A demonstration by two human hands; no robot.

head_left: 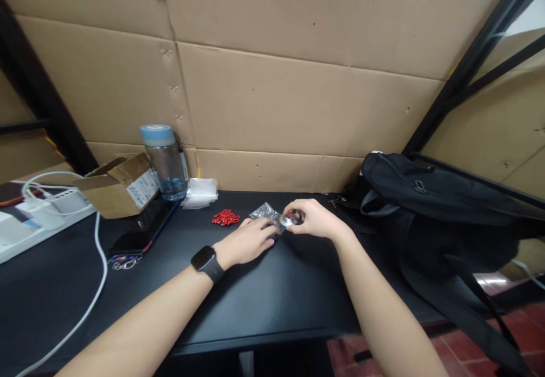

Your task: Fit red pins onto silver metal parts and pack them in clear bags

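Observation:
Between the thumb and fingers of my right hand (314, 218) is a small clear plastic bag (288, 220), with a bit of red showing in or behind it. My left hand (250, 239), a dark watch on its wrist, lies palm down with its fingers stretched out beside that bag. Its fingertips reach the edge of other shiny clear plastic (264, 211) on the black table (276, 292). To the left of these is a small pile of red cord-like loops (225, 217). What lies under my left fingers is hidden.
At the back left stand a bottle with a blue lid (164, 161), a stack of clear bags (201, 193) and an open cardboard box (117, 187). A phone (134, 235), a power strip (46, 218) and a white cable lie further left. A black backpack (426, 212) fills the right side.

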